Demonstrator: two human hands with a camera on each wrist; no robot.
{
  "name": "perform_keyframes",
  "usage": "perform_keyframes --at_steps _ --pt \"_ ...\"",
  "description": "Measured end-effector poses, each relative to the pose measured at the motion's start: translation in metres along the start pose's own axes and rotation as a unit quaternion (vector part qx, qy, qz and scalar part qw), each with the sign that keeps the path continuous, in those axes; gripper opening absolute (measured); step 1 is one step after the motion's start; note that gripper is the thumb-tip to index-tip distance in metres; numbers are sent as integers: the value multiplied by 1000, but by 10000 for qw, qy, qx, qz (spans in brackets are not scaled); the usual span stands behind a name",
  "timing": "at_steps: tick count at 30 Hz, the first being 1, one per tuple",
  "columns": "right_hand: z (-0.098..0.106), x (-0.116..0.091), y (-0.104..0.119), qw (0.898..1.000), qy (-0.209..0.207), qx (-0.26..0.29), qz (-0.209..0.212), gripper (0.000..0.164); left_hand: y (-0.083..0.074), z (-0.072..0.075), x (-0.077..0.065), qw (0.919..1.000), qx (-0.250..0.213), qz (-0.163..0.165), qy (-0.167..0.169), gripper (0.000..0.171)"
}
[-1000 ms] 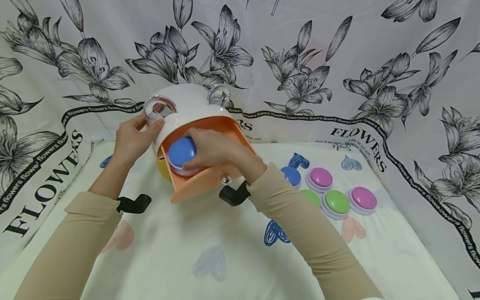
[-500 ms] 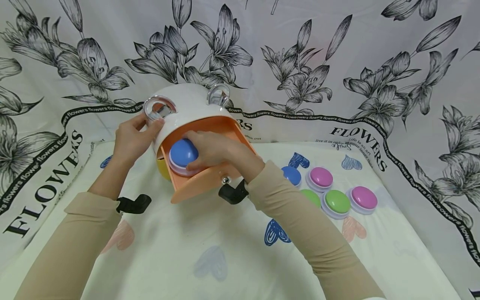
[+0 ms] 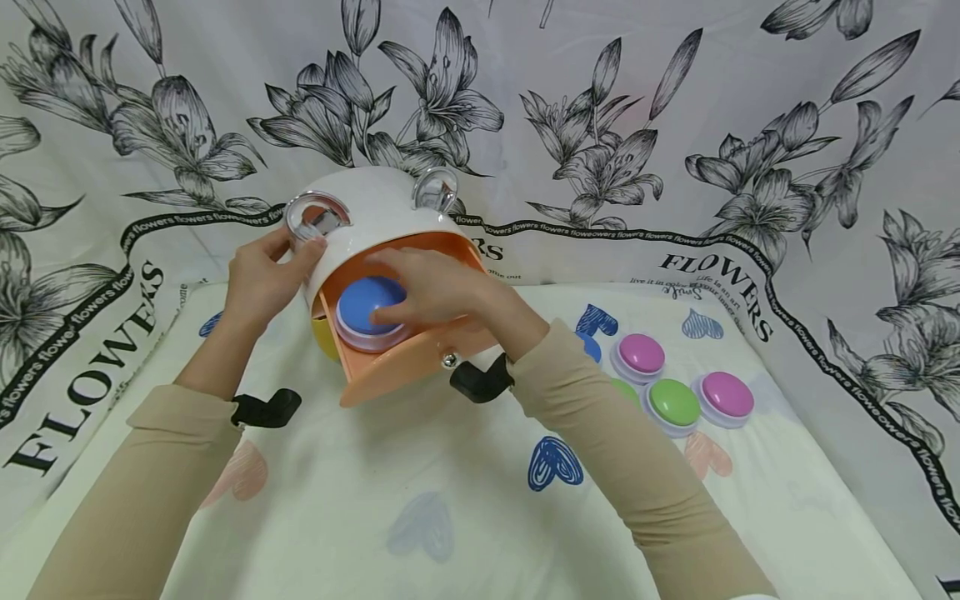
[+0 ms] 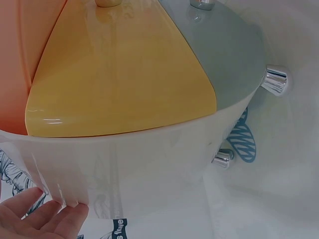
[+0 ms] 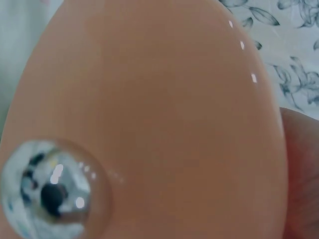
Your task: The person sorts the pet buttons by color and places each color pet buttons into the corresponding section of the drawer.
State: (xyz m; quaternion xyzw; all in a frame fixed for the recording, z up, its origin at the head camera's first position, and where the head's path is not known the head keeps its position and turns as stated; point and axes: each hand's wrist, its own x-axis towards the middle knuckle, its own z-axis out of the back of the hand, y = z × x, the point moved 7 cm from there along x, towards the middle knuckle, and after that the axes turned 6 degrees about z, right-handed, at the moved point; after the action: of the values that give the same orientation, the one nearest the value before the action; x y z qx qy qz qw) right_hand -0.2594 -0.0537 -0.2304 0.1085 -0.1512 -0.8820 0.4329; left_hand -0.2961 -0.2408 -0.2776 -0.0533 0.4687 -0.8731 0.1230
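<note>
A small white rounded drawer chest (image 3: 375, 196) with chrome fittings stands at the back of the table. Its orange drawer (image 3: 405, 371) is pulled out, with a chrome knob (image 5: 47, 189) on its front. Inside that drawer lies a blue-topped push button (image 3: 367, 307) with a pale base. My right hand (image 3: 442, 292) hovers over it, fingers spread and lifted, the thumb across its top; contact there is unclear. With my left hand (image 3: 262, 279) I hold the chest's left side by a chrome ring. Left fingertips (image 4: 75, 214) touch its white shell in the left wrist view.
On the right of the table lie several similar buttons: pink (image 3: 642, 354), green (image 3: 674, 403), another pink (image 3: 727, 394), and a blue one (image 3: 590, 346) partly behind my right sleeve. A yellow drawer front (image 4: 124, 74) and grey-green one (image 4: 224, 55) show beside the orange drawer.
My right hand has loosened from the blue button, its fingers rising off the top and the wrist shifting slightly right. The button stays in the drawer. My left hand keeps its place.
</note>
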Motion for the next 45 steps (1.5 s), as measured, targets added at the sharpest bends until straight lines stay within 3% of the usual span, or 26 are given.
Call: perform_keyframes --at_steps 12,20,27,31,34,40,45 --pt "22 -26 -1 9948 -912 273 367 58 0 -1 1 10000 -66 5 23 73" --pt "35 -49 -14 9783 -1913 456 658 48 -1 -2 0 10000 -75 -50 11 70" --pt "37 -73 -47 9622 -2634 578 378 43 -2 -2 1 10000 -48 -49 -2 70" --pt "34 -88 -73 9526 -2951 743 2 42 -3 -2 1 10000 -62 -48 0 70" --pt "30 -100 -93 9420 -3196 986 -260 42 -3 -2 1 10000 -68 -31 -14 70" --pt "18 -119 -125 9166 -3748 1342 -369 41 -2 0 1 9999 -95 -72 -42 69" --pt "1 -131 -151 9129 -3760 1405 -741 44 0 -1 1 9999 -101 -94 -37 68"
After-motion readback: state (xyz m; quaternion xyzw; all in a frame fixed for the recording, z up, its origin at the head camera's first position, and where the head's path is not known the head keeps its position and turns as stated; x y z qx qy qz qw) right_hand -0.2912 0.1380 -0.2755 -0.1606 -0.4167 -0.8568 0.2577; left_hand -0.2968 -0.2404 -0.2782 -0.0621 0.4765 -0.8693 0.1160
